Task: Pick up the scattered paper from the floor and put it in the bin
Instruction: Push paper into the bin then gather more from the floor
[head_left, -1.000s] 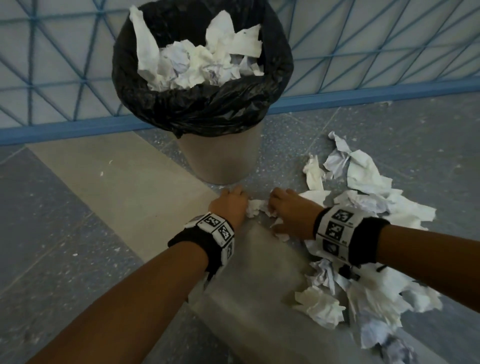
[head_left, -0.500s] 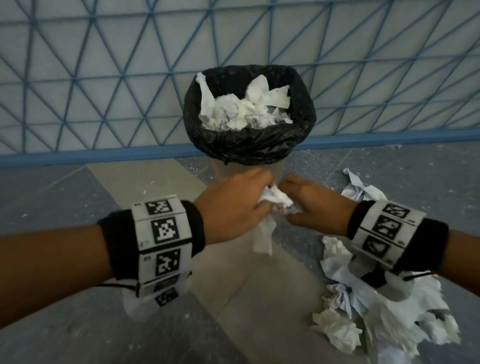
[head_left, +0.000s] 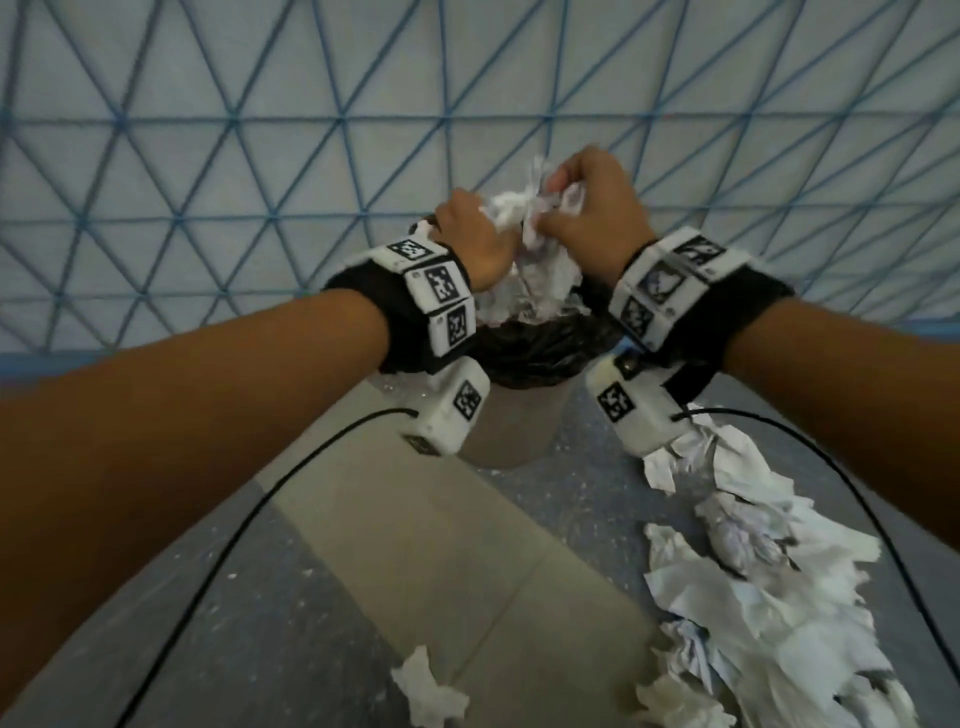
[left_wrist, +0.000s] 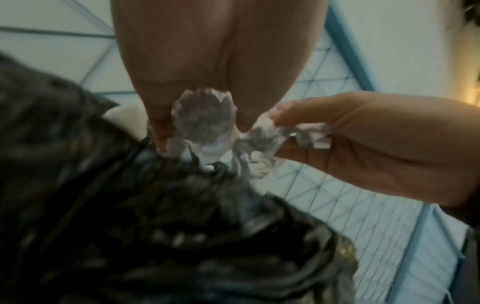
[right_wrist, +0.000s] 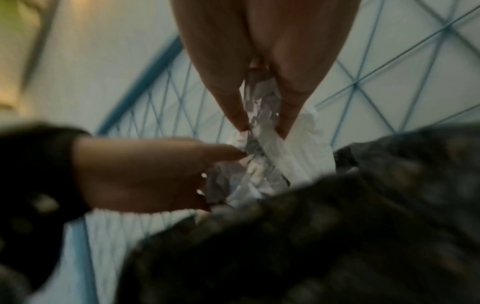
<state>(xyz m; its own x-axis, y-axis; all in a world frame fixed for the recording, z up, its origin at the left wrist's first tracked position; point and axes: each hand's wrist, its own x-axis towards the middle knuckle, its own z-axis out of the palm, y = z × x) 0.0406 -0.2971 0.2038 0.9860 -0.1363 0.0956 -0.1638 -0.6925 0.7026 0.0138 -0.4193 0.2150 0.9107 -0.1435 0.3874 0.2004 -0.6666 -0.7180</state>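
Above bin (head_left: 524, 410) — left hand (head_left: 470, 236) and right hand (head_left: 592, 218), both pinching crumpled paper (head_left: 511, 208); loose paper (head_left: 753, 571) on floor (head_left: 363, 545).

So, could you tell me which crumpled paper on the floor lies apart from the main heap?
The small crumpled paper alone at bottom centre; the heap lies right.

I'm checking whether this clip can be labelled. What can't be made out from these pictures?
- Bin: in the head view both wrists and the held crumpled paper cover its mouth, so how full it is stays hidden.
- Left hand and right hand: each grip is blurred in the wrist views; one wad or several, cannot tell.
- Paper pile on the floor: cut off by the head view's right and bottom edges.
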